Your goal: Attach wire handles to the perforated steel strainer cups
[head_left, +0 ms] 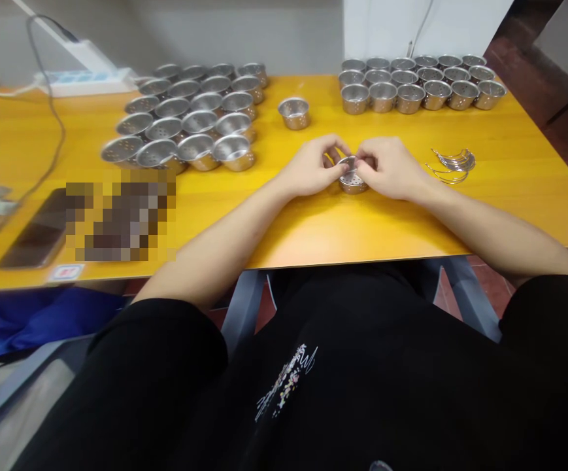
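A small perforated metal strainer basket (353, 186) stands on the table in front of me, between my two hands. My left hand (316, 167) closes on its left rim, thumb toward the inside and fingers behind. On the opposite rim my right hand (390, 166) pinches with thumb and bent fingers. Whether a thin wire lies under the fingertips is hidden. To the right of my right hand lies a small pile of curved wire handles (455, 162). A single strainer basket (294, 114) sits apart, beyond my left hand.
Rows of strainer baskets (200, 124) fill the table's back left, and more baskets (410, 98) stand at the back right. A phone (36, 229), a blurred-out item (127, 219) and a power strip (87, 82) with a cable are at left. The yellow table's front edge (342, 261) is near my body.
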A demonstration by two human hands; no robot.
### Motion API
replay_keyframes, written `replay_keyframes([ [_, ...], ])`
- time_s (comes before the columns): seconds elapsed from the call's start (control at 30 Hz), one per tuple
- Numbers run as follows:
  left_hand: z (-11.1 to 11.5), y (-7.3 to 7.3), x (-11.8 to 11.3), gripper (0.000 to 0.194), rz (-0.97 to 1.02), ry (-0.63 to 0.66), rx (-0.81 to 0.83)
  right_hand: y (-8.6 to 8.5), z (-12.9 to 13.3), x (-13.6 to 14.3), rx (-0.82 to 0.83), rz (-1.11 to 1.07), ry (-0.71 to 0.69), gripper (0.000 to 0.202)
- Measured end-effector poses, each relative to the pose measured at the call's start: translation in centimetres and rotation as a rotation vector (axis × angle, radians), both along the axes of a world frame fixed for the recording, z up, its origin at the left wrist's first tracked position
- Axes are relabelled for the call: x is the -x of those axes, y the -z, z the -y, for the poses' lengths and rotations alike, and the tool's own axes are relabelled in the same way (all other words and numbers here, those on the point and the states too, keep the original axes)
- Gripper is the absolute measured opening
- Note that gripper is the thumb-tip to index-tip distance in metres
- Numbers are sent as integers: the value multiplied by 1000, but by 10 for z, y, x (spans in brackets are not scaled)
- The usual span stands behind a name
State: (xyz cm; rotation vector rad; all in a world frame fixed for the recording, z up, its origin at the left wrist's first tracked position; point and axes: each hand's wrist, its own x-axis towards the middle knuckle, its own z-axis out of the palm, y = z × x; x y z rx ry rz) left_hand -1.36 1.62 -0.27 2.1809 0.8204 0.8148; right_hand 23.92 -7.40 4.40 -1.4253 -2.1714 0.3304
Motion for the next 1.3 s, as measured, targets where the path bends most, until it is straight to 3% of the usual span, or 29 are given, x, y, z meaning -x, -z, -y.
replay_keyframes([
  [0.17,6,-5,1,104,-40,86,6,4,-8,-8,-3,-17,2,22],
  [0.23,9,-6,0,108,-38,123,12,6,-9,-9,-3,-21,-4,21],
  [0.67,12,-2,-7,88,-14,98,22,7,-10,-8,-10,-63,-10,23],
  [1.03,12,-3,-7,86,-11,116,20,3,-13,-3,36,-106,-30,12],
  [1.3,13,-5,-8,78,-11,115,43,0,-10,-2,76,-126,-39,16],
])
